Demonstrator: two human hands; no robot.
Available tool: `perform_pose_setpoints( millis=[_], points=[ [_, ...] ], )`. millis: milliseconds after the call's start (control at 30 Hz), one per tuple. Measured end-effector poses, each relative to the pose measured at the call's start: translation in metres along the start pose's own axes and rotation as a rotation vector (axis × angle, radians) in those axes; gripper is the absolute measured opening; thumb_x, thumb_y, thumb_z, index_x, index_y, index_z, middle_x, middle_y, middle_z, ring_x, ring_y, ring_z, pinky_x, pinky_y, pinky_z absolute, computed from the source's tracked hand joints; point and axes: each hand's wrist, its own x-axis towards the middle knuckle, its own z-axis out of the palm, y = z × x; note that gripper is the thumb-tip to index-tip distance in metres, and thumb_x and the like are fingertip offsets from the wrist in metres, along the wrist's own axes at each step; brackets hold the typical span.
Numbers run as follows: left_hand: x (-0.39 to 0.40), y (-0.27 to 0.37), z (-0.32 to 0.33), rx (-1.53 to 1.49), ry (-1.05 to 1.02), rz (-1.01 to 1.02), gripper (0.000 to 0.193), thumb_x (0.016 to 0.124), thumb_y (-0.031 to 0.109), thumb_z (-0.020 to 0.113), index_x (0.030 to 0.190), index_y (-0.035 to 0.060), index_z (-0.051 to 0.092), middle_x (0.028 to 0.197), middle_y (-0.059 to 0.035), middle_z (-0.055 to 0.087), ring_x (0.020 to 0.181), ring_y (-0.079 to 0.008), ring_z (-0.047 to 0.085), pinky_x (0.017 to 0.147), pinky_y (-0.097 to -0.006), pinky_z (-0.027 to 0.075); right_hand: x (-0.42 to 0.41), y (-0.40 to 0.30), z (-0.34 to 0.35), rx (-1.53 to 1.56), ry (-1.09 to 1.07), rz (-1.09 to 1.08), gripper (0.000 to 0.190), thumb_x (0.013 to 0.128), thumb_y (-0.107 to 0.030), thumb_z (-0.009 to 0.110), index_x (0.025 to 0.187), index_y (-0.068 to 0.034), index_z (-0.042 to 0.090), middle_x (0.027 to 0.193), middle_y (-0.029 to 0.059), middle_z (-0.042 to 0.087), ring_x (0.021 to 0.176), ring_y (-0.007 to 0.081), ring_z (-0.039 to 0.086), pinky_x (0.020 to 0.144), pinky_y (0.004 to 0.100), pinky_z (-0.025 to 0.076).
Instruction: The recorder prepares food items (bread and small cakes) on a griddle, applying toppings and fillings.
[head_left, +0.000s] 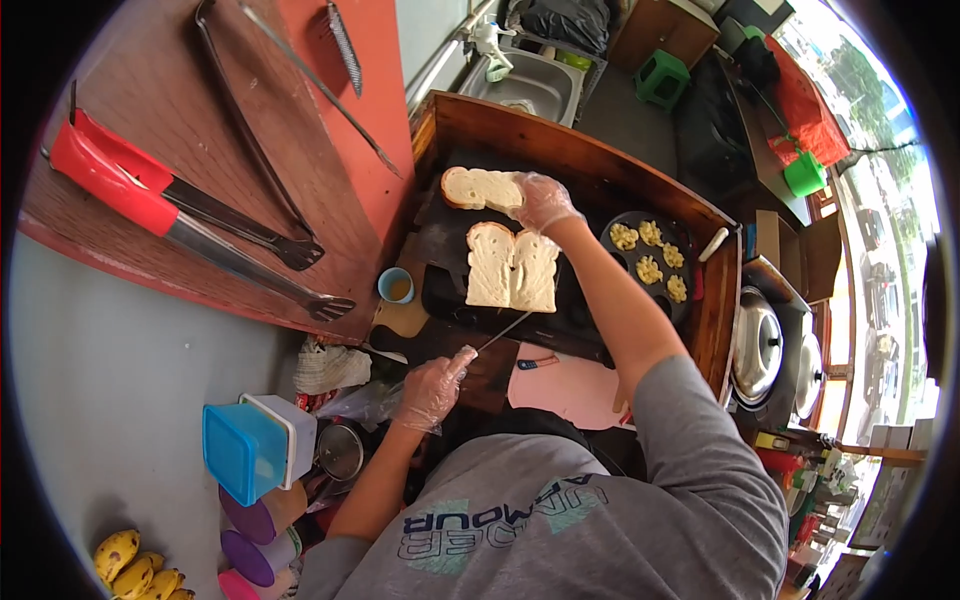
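My right hand (547, 201), in a clear plastic glove, grips the right end of a bread slice (480, 189) over the far part of a black griddle (442, 240). Nearer to me, two white bread slices (512, 268) with browned crusts lie side by side, edges touching. My left hand (431, 394), gloved likewise, is closed around a thin metal utensil (504, 330). Its far end reaches the near edge of the bread pair; whether it goes underneath is hidden. The handle is covered by my fingers.
A dark round molded pan (626, 217) holding several yellow food lumps (649, 268) sits right of the griddle. A wooden surround (570, 142) encloses them. A blue cup (395, 286) stands left; a pink cutting board (570, 386) lies nearest me. Tongs (124, 176) hang on the left.
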Motion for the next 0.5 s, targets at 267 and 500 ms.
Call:
perform_pose_setpoints(
  millis=[267, 500],
  points=[
    [0.026, -0.009, -0.015, 0.066, -0.027, 0.051, 0.041, 0.089, 0.008, 0.065, 0.127, 0.024, 0.067, 0.078, -0.0048, 0.061, 0.069, -0.0259, 0.063, 0.063, -0.0398, 0.055, 0.073, -0.024, 0.008, -0.12, -0.461, -0.034, 0.067, 0.067, -0.034, 0.087, 0.123, -0.008, 0.062, 0.12, 0.0152, 0.067, 0.115, 0.0342, 0.063, 0.098, 0.0418, 0.052],
    [0.05, -0.017, -0.044, 0.027, -0.03, 0.037, 0.039, 0.089, 0.009, 0.066, 0.124, 0.0249, 0.07, 0.079, -0.0058, 0.062, 0.07, -0.0281, 0.064, 0.064, -0.0405, 0.055, 0.069, -0.009, -0.014, 0.027, -0.426, 0.29, 0.057, 0.069, -0.035, 0.083, 0.115, -0.004, 0.069, 0.114, 0.0195, 0.07, 0.108, 0.0346, 0.068, 0.094, 0.0408, 0.053]
  ],
)
